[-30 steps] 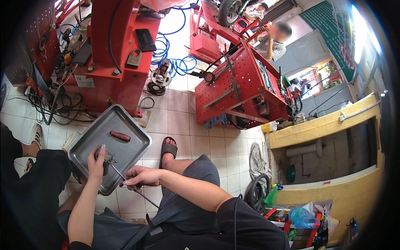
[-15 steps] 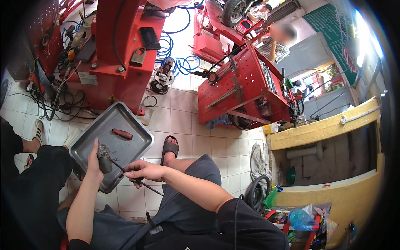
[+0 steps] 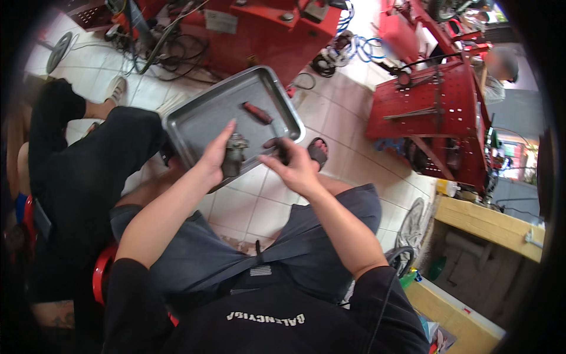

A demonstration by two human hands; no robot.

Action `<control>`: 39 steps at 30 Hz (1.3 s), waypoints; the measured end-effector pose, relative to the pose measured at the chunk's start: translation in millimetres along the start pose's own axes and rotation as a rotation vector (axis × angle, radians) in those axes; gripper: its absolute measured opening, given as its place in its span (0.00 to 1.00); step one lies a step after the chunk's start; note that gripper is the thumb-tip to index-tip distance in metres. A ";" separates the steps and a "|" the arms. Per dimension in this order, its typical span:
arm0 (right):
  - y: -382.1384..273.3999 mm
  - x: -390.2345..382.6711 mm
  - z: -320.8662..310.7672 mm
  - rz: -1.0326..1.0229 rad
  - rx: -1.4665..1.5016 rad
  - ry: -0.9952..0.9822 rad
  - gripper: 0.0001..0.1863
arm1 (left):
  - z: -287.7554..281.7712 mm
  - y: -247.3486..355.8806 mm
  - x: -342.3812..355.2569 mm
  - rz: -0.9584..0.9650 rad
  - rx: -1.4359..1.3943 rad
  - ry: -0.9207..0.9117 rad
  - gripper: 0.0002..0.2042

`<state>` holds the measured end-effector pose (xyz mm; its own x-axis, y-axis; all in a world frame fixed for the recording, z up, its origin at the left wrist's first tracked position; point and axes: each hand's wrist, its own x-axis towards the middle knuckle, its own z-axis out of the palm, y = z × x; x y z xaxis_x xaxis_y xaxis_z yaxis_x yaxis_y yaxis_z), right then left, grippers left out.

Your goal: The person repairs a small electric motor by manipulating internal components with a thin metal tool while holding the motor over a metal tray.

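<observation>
My left hand [image 3: 213, 160] is closed round a small grey metal carburetor [image 3: 234, 156], held upright over the near side of a grey metal tray [image 3: 215, 112]. To its right, at the tray's near right rim, is my right hand [image 3: 296, 167]. Its thumb points toward the carburetor, and the other fingers curl about something dark that blur and shadow keep me from making out. A screwdriver [image 3: 257, 113] with a red and black handle lies in the tray, its shaft running toward my right fingers.
A red machine base [image 3: 265, 38] stands beyond the tray, with tangled cables [image 3: 177, 53] on its left. Far right is a red perforated tool cart [image 3: 421, 112], with another person [image 3: 498, 71] behind it. Someone in black trousers [image 3: 97, 177] sits close on my left.
My view has swung, so the scene sits differently in the picture. The black cable that ran through my right hand no longer shows clearly. My left hand still holds the carburetor.
</observation>
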<state>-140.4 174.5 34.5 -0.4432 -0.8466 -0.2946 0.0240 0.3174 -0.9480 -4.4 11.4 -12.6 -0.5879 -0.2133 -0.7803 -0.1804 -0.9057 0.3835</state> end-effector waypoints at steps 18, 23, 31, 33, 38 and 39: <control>3.3 0.2 26.0 -0.404 -0.335 0.061 0.13 | 16.9 -14.7 -22.8 0.073 0.202 0.065 0.24; 1.4 1.1 20.8 -0.395 -0.392 0.067 0.12 | 10.0 -24.6 -7.6 0.149 0.158 0.026 0.20; 6.3 -0.8 19.4 -0.319 -0.277 0.014 0.12 | 15.7 -24.1 -17.0 0.248 0.288 0.053 0.21; 0.6 0.9 16.1 -0.372 -0.327 -0.012 0.12 | 18.5 -20.8 -16.1 0.211 0.219 0.068 0.22; 4.9 6.7 26.4 -0.394 -0.343 -0.002 0.12 | 5.6 -19.5 -9.4 0.269 0.218 0.045 0.23; 4.4 4.9 27.6 -0.345 -0.342 -0.007 0.12 | 7.2 -16.5 -10.5 0.283 0.255 0.053 0.24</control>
<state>-117.8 160.0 25.5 -0.3675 -0.9296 0.0276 -0.4193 0.1391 -0.8971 -1.0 31.3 -7.2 -0.6021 -0.4669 -0.6476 -0.2111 -0.6892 0.6931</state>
